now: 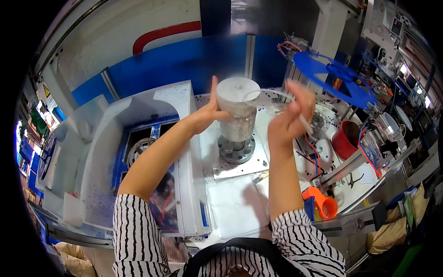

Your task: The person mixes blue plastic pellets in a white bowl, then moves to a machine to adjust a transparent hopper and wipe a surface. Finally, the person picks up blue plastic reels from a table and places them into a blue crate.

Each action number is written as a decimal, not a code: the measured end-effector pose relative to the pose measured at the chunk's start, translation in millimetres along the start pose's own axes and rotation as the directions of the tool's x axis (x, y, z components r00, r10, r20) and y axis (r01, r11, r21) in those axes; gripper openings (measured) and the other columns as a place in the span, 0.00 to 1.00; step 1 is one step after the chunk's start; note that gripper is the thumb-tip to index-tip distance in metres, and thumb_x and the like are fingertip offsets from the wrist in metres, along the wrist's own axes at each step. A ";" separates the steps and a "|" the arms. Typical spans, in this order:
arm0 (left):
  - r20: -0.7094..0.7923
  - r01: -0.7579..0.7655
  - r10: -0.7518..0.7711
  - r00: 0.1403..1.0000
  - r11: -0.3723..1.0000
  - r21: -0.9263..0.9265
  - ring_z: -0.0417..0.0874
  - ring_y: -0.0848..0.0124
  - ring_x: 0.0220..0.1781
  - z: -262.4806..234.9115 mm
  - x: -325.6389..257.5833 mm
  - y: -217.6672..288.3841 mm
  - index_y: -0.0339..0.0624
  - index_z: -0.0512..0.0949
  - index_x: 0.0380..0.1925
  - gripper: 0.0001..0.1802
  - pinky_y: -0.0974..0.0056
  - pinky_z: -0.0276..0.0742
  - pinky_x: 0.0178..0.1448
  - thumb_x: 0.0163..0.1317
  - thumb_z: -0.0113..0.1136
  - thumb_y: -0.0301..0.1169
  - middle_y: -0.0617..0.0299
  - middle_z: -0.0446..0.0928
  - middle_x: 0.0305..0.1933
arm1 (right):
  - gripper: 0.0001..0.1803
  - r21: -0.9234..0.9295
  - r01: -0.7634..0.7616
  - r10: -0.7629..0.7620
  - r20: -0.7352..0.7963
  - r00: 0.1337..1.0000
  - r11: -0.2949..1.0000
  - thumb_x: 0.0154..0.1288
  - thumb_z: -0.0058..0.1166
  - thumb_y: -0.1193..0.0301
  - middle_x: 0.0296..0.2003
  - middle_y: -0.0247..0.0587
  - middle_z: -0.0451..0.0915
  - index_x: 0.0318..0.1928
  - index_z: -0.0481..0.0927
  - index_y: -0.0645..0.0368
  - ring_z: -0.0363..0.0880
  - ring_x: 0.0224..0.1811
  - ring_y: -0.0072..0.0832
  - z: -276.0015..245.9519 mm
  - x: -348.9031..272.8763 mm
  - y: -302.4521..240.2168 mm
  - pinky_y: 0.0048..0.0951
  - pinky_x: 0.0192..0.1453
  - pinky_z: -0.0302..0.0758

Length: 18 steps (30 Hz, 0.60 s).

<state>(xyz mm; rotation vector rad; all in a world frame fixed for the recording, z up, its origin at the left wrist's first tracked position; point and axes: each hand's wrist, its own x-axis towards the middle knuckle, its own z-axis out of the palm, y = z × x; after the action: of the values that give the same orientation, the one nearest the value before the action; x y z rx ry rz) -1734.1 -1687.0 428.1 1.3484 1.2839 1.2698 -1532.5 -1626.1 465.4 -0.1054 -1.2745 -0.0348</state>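
A pale metal cylinder (238, 90) with a round flat top stands upright on a dark bolted flange (236, 151). Clear or whitish wrapping seems to cover its lower part. Against the cylinder's left side my left hand (206, 112) is placed, thumb across the front and one finger pointing up along the side. To the right of it, my right hand (290, 117) is raised, fingers curled round a thin white strip (272, 93). That strip runs from the cylinder's upper edge into the hand, and a loose end hangs below. Motion blurs the right fingertips.
A white sheet (236, 207) lies before the flange's metal plate (221, 171). Left is a white machine housing (187, 152) with an opening. On the right are a blue disc (323, 76), a red container (344, 141), pliers (353, 180) and an orange tape dispenser (325, 205).
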 end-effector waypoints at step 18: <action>-0.003 0.055 -0.055 0.998 0.998 0.033 0.38 0.59 0.80 -8.4 9.3 0.8 0.58 0.27 0.74 0.65 0.52 0.27 0.79 0.47 0.65 0.31 0.60 0.46 0.78 | 0.42 0.291 -0.927 0.762 0.537 0.363 0.237 0.73 0.26 0.38 0.66 0.48 0.67 0.67 0.65 0.63 0.60 0.71 0.36 -7.4 -48.7 68.3 0.40 0.71 0.56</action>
<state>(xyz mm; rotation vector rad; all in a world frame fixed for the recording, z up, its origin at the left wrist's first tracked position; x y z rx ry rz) -1742.8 -1678.3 430.8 1.3264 1.3393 1.2174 -1534.0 -1560.4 412.7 -0.3143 -1.3028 1.4256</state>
